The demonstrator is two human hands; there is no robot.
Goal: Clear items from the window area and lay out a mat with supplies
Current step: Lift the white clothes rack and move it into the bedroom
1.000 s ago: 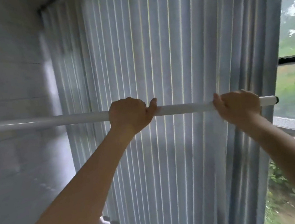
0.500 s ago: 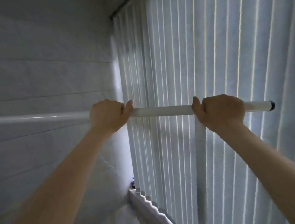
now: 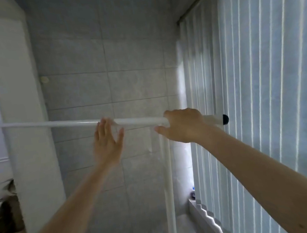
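Head view: with one hand gripping, the white rack bar could tip and knock the vertical blinds. The right hand curls round the bar near its black-capped end, beside the blinds; the left hand is spread flat, fingertips touching the bar.

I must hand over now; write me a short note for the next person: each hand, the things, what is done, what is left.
Left hand: open, fingers straight, fingertips at the white rod.
Right hand: grips the rod near its black-capped end.
Rod: about level, in front of the tiled wall, with a white upright post below it; vertical blinds on the right.
Done: nothing visibly cleared.
Left: move the rod away; no mat or supplies in view.
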